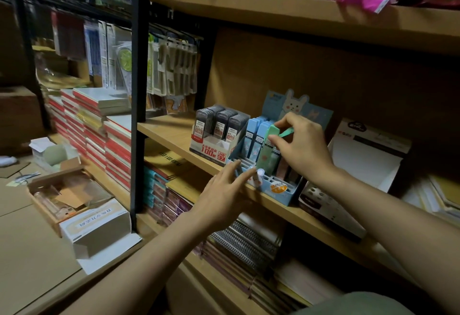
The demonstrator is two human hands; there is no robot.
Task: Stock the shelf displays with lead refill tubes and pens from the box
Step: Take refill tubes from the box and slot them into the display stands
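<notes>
Right hand [302, 145] – fingers pinched on a green lead refill tube [266, 149], which stands tilted in the rear slots of the blue rabbit display [278, 191] on the middle shelf [171, 132]. Blue refill tubes [255, 135] stand upright just left of the green one. Left hand [224, 194] reaches to the display's front edge; fingers extended and slightly apart, with a small white-capped tube [257, 178] at the fingertips – cannot tell whether it is gripped. A red-and-white display of grey lead cases [219, 125] sits touching the blue display's left side. On the floor at left, an open cardboard box [66, 194] with clear-packed items.
</notes>
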